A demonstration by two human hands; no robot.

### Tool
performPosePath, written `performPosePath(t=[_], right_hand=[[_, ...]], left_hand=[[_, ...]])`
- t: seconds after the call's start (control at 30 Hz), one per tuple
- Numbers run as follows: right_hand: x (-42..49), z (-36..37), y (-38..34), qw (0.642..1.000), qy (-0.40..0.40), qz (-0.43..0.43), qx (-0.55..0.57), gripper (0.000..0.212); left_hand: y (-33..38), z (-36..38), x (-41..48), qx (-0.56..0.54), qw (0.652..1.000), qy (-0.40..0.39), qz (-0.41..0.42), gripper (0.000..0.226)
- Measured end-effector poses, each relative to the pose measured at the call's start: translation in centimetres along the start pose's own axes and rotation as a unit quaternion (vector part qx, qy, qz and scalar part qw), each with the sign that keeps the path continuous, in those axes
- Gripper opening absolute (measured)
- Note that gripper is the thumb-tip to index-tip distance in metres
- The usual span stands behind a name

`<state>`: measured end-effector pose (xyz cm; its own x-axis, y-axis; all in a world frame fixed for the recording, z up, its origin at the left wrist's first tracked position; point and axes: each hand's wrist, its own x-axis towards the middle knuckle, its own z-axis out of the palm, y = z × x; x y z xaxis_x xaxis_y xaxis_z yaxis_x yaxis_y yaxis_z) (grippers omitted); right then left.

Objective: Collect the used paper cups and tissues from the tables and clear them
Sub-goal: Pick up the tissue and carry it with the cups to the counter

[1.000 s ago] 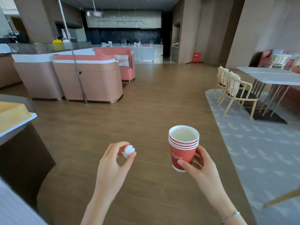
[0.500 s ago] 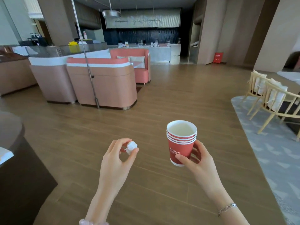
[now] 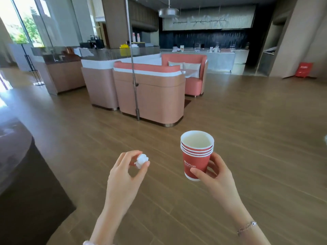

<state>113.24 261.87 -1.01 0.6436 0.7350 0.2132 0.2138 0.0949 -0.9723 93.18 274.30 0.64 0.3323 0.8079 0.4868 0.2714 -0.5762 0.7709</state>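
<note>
At the far left, a dark bench (image 3: 26, 183) is showing only its rounded edge. The left grip (image 3: 123, 175) is pinching a small balled-up tissue (image 3: 141, 160) between thumb and fingertips, out over the wooden floor (image 3: 247, 138). The tissue is looking soft and nearly weightless, so a light pinch is probably sufficing, though so small a wad could be slipping free if the fingers relax.

To the right, apart from the tissue, a stack of red paper cups (image 3: 196, 156) is being carried upright in the air. Whether any dregs are lying in the top one cannot be told. The right grip (image 3: 215, 177) is wrapping round the lower part of the stack, thumb in front and fingers behind. The nested cups are likely light but easily crushed. Holding low, where the base is stiffening the wall, seems the safest place.
</note>
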Motion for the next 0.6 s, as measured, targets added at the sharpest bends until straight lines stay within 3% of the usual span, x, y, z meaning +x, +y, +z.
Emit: performPosePath(t=[0.3,0.6], right_hand=[[18.2,6.2,4.4,0.997,-0.07,0.003,0.01,0.058],[38.1,18.0,8.3,0.993,-0.114,0.011,0.027,0.059]], left_hand=[[-8.3,4.5,14.4,0.042,0.997,0.053,-0.031,0.02],[-19.4,6.3,32.6,0.074,0.992,0.09,-0.049,0.016]])
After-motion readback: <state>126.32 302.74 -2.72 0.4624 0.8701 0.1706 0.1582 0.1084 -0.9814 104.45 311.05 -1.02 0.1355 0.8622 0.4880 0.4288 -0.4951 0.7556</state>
